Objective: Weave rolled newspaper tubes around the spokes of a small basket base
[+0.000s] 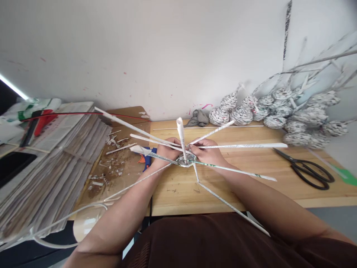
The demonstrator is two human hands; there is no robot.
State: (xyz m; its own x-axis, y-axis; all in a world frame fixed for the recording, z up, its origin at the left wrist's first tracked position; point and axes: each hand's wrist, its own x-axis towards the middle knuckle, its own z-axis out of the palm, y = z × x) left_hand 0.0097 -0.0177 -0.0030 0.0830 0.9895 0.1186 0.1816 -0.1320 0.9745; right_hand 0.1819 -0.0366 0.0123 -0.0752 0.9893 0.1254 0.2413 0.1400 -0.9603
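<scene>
Over the middle of the table, a small round weaving of rolled newspaper [185, 160] has several thin paper tubes fanning out from it. One white tube [181, 134] stands up toward me, and another [220, 197] bends down toward my lap. My left hand [168, 149] is closed on the far left side of the weaving, its fingertips partly hidden by tubes. At the far right side, my right hand [205, 148] pinches among the tubes, with thumb and forefinger close together at the weaving's edge. Which tube lies between those fingertips I cannot make out.
Woven paper gourd shapes [241, 115] line the wall at the right, with long tubes sticking up. Black scissors [309, 171] lie at the right. Stacked newspapers [64, 160], a brown board [111, 175] with paper scraps and a blue-orange tool [147, 160] are at the left.
</scene>
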